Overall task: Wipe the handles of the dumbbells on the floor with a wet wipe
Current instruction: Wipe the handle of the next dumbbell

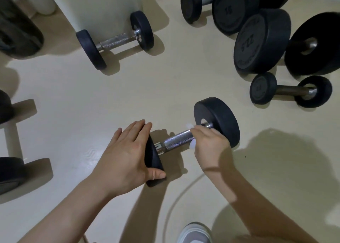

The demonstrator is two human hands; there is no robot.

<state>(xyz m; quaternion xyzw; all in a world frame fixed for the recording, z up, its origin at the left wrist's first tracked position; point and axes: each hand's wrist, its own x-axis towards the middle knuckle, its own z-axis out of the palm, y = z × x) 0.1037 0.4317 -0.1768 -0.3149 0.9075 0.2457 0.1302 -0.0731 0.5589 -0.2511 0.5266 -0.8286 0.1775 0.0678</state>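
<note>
A black dumbbell with a knurled metal handle [177,139] lies on the cream floor in front of me. My left hand [127,154] grips its near black weight [153,160], fingers over the top and thumb underneath. My right hand [209,143] is closed around the handle's far end next to the other weight [219,120]. A white wet wipe [192,143] is wrapped on the handle inside that hand, with only small bits showing.
Another dumbbell [115,40] rests against a pale post at the back. Several larger dumbbells [261,42] crowd the back right, with a small one [290,91] in front of them. More weights sit at the left edge [7,171]. A grey shoe [195,232] is at the bottom.
</note>
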